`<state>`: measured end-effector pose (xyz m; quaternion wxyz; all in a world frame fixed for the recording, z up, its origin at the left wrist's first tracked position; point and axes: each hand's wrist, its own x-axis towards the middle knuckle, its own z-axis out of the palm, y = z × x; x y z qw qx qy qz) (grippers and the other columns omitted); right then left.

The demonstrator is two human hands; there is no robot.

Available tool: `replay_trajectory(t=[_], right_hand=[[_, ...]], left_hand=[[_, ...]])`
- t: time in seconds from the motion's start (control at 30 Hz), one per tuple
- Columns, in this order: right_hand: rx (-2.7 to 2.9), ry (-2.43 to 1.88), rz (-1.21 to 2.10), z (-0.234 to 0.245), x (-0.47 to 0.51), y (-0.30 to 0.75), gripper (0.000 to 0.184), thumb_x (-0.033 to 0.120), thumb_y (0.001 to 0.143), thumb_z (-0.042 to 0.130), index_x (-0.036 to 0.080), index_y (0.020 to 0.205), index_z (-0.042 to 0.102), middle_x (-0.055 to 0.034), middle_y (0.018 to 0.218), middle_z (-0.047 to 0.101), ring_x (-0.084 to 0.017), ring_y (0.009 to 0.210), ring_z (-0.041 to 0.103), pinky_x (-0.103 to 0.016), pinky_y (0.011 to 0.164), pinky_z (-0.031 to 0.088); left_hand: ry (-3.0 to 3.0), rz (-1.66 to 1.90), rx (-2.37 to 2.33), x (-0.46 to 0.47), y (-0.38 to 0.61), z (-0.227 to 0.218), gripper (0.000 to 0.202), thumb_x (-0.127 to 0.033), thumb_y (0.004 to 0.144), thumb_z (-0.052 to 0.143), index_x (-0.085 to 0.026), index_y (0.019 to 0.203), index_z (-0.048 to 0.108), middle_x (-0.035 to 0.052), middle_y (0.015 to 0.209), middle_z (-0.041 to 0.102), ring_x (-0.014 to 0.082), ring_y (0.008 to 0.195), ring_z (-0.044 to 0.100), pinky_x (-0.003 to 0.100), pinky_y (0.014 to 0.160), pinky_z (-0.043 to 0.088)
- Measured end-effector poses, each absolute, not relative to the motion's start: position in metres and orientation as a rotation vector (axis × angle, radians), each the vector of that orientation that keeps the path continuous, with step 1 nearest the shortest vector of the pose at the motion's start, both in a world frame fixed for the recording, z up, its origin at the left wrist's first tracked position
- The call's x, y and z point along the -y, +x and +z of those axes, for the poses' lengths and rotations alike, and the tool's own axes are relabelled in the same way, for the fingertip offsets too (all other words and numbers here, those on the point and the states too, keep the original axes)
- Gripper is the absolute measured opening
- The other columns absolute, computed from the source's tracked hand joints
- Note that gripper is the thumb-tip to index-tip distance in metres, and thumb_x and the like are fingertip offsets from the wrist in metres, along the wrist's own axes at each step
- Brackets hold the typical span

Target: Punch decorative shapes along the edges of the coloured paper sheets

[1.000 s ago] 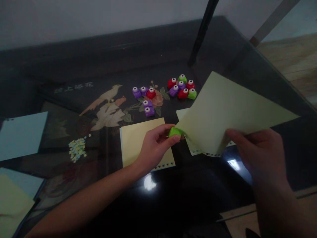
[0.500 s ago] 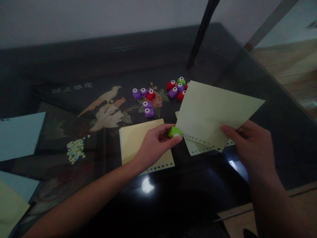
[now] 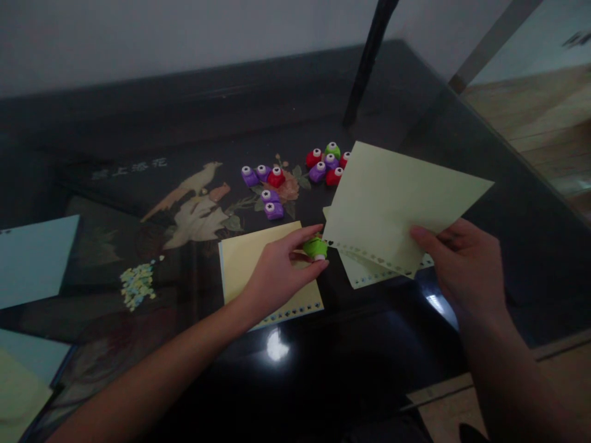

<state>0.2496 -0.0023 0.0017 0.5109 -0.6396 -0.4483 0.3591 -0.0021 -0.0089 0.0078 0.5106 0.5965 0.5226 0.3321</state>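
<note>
Between thumb and fingers, my left hand (image 3: pixel 282 266) grips a green craft hole punch (image 3: pixel 316 247) above a yellow sheet of paper (image 3: pixel 244 261). My right hand (image 3: pixel 466 258) pinches the lower right part of a pale green sheet of paper (image 3: pixel 406 200), raised and tilted over the table. A row of small punched holes runs along that sheet's lower edge, and the punch is close beside its left corner. Beneath it, partly covered, lies another pale green punched sheet (image 3: pixel 364 277). The yellow sheet also has holes along its near edge.
Several purple and red punches (image 3: pixel 274 211) stand behind the yellow sheet; another mixed group (image 3: pixel 318 171) is to their right. Small paper cut-outs (image 3: pixel 137 286) lie in a pile at left. Blue sheets (image 3: pixel 37 258) rest on the glossy dark table (image 3: pixel 194 381). A black pole (image 3: pixel 369 61) rises at the back.
My left hand has drawn the green punch slightly left, off the sheet's corner, and turned it. The raised sheet stays in my right hand. The whole view has shifted slightly.
</note>
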Motion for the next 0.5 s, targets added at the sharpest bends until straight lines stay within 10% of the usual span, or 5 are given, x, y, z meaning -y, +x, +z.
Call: replay_trajectory(t=[0.5], right_hand=[[1.079,-1.583,0.757,0.0097,0.0037,0.2472,0.012,0.025,0.067,0.077,0.021,0.076,0.07,-0.0008,0.083,0.076,-0.018,0.072,0.07,-0.034,0.066,0.057]], left_hand=[[1.532,0.714,-1.294,0.0091,-0.0067,0.013,0.054,-0.022,0.076,0.067,-0.014,0.129,0.055,0.0075,0.113,0.07,0.0177,0.086,0.068,0.033,0.082,0.058]])
